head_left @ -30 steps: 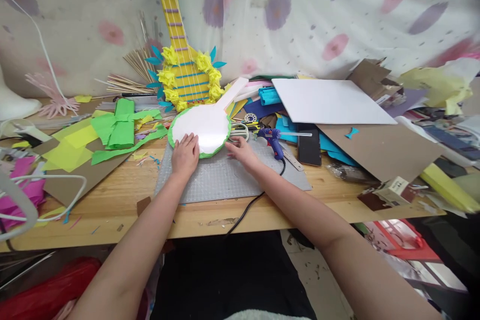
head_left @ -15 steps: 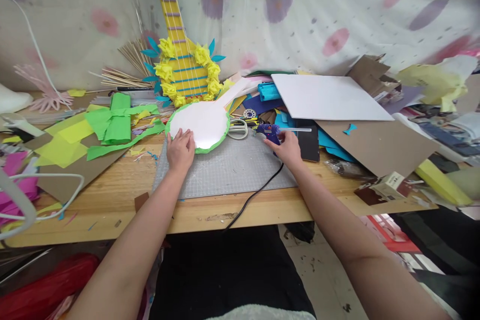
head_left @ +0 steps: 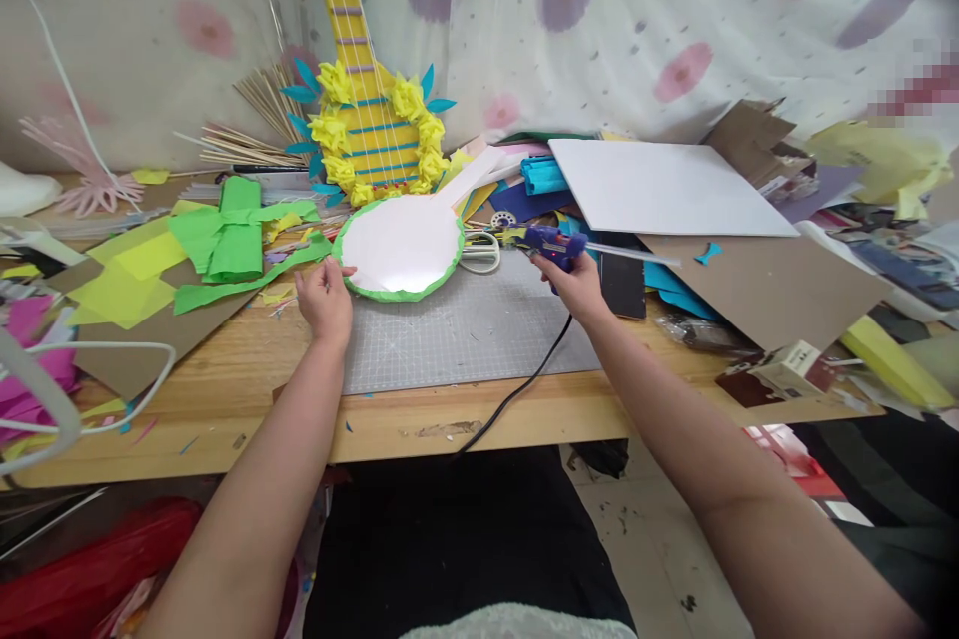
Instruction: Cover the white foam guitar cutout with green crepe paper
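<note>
A round white board cutout with a long neck [head_left: 401,245], banjo-like in shape, lies on the grey cutting mat [head_left: 479,339]. Green crepe paper edges its round part, and a loose green strip [head_left: 251,282] trails off to the left. My left hand [head_left: 324,305] is closed at the cutout's left rim, fingers curled, one fingertip over the white face. In my right hand [head_left: 575,282] is a blue hot glue gun [head_left: 555,245], held above the mat with its nozzle to the left. A clear glue stick [head_left: 636,255] sticks out of its back, and its black cord [head_left: 516,384] runs over the table edge.
Behind the cutout stands a yellow guitar model [head_left: 382,145] with paper flowers. White-handled scissors [head_left: 480,252] lie beside the cutout. A green crepe roll [head_left: 232,230] is at left. White board [head_left: 666,190] and brown cardboard [head_left: 771,290] lie at right.
My left hand has moved from the white face to the cutout's left rim, its fingers curling. My right hand has lifted the glue gun slightly, and the gun has turned a little.
</note>
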The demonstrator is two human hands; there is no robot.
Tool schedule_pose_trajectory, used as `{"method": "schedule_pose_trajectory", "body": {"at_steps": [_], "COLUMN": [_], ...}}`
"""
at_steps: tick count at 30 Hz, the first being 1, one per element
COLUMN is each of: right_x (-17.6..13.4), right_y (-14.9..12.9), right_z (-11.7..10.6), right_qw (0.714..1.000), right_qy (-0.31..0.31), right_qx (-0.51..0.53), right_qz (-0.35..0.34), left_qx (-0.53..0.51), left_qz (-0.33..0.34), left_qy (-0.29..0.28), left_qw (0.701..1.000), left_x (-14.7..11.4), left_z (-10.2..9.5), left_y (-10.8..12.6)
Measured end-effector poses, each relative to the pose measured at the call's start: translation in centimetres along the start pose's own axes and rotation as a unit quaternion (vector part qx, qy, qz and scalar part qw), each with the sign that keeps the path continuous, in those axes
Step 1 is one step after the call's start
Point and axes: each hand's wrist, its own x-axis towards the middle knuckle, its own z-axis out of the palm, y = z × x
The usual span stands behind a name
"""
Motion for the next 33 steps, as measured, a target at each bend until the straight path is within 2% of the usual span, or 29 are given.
{"method": "schedule_pose_trajectory", "body": {"at_steps": [3,4,6,8,11,16,20,24,28,33], "right_x": [0.4,0.6,0.9,1.2,1.4,1.6,1.8,2.2,2.6,2.9], "right_y": [-4.1,-5.4,-7.5,-8.8,-9.5,-9.6,-10.1,-10.8,-10.9,-11.0], "right_z": [1.1,1.7,2.8,3.9,5.1,6.4,7.0,7.5,8.1,8.7], "right_qw": [0.980,0.969,0.947,0.934,0.924,0.913,0.906,0.883,0.875,0.869], "right_qy": [-0.192,-0.238,-0.312,-0.348,-0.363,-0.370,-0.374,-0.396,-0.393,-0.396], "right_qx": [-0.048,-0.061,-0.072,-0.080,-0.113,-0.164,-0.195,-0.252,-0.280,-0.291], "right_qz": [0.004,0.014,0.029,0.034,0.039,0.047,0.016,-0.019,-0.033,-0.060], "left_qx": [-0.013,-0.010,0.003,0.020,0.036,0.045,0.029,0.025,0.025,0.034], "left_qz": [-0.006,-0.001,0.018,0.043,0.063,0.051,0.086,0.117,0.113,0.100], "left_qy": [-0.007,-0.015,-0.030,-0.043,-0.062,-0.081,-0.110,-0.108,-0.104,-0.149], "left_qw": [1.000,1.000,0.999,0.998,0.995,0.994,0.990,0.987,0.988,0.983], "left_x": [0.0,0.0,-0.3,-0.6,-0.8,-0.7,-1.0,-1.2,-1.3,-1.6], "left_z": [0.0,0.0,0.0,0.0,0.0,0.1,0.0,-0.1,-0.1,0.1], "left_y": [-0.2,-0.3,-0.2,0.0,0.2,0.4,1.0,1.6,1.6,1.4]}}
